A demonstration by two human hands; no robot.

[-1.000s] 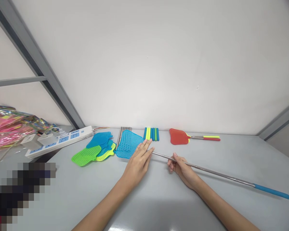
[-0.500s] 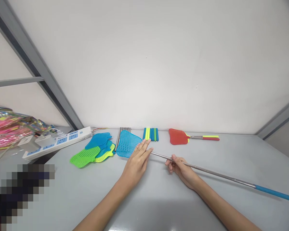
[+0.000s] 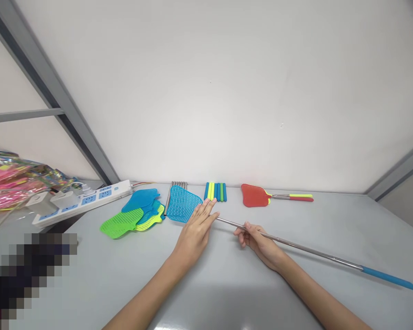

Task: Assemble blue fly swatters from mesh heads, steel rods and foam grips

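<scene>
A long fly swatter with a blue perforated head [image 3: 183, 205], a telescopic metal rod [image 3: 306, 247] and a blue grip [image 3: 387, 277] stretches across in front of me. My left hand [image 3: 197, 231] is closed around the neck below the head, its fingers long and close together. That hand covers the joint of head and rod, and its thumb is hidden. Farther along, my right hand [image 3: 258, 240] pinches the rod, thumb on top and fingers curled underneath. The grip end points right and toward me, with the rod drawn out.
Loose blue, yellow and green swatter heads [image 3: 122, 223] lie at left. Behind the held head are several metal rods [image 3: 174, 184]; colored grips [image 3: 215, 192] line up nearby. Folded swatters with a red head [image 3: 255, 196] lie back right. A power strip [image 3: 105, 196] and plastic-wrapped goods [image 3: 10, 183] sit left.
The swatter's grip end has shifted very slightly left and down. Both hands keep nearly the same places on it.
</scene>
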